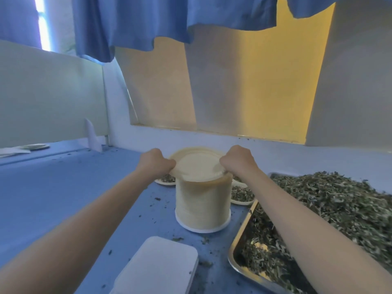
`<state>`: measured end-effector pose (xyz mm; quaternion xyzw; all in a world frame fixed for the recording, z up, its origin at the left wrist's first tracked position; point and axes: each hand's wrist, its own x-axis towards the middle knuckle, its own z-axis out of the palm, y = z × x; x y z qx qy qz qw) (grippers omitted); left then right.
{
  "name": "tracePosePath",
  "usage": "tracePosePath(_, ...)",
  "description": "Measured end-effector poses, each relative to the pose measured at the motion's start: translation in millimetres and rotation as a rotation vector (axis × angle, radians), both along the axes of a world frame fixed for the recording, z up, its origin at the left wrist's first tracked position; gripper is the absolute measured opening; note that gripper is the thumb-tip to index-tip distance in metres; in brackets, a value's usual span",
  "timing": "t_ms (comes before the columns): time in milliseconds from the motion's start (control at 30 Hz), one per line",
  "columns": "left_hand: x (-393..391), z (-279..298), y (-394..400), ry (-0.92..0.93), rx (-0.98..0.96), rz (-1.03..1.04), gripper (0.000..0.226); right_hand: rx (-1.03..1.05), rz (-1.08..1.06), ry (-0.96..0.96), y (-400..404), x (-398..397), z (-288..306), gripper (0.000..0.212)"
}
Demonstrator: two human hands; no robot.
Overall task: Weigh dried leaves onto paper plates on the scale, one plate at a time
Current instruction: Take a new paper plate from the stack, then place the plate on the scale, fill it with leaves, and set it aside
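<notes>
A tall stack of cream paper plates (202, 204) stands on the blue table. My left hand (154, 161) pinches the left rim of the top paper plate (197, 164), and my right hand (238, 161) pinches its right rim; the plate sits slightly tilted on the stack. A white scale (159, 268) lies empty near the front edge, just below the stack. A steel tray (239, 247) heaped with dried leaves (331, 204) fills the right side.
Behind the stack lie filled plates of leaves, one to the left (166, 180) and one to the right (241, 195). Leaf crumbs are scattered over the blue table (74, 187). Another plate (36, 147) rests far left by the wall.
</notes>
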<state>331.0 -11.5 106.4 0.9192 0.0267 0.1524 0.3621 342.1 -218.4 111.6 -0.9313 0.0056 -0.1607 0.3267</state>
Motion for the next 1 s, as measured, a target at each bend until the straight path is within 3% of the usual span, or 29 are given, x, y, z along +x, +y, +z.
tracePosePath(100, -34, -3, 24, 0.090, -0.108, -0.039, 0.017, -0.003, 0.081, -0.024, 9, -31, -6, 0.031)
tracePosePath(300, -93, -45, 65, 0.151, -0.122, -0.030, 0.021, -0.132, 0.196, 0.038, 41, -90, -56, 0.036)
tracePosePath(467, -112, -108, 77, 0.243, -0.119, -0.026, 0.026, -0.201, 0.139, 0.186, 60, -105, -119, 0.029)
tracePosePath(633, -110, -148, 72, 0.253, -0.087, 0.008, 0.015, -0.187, 0.058, 0.252, 65, -107, -152, 0.026)
tracePosePath(1000, -96, -169, 86, 0.178, -0.542, 0.119, 0.039, -0.045, 0.055, 0.096, 61, -90, -150, 0.037)
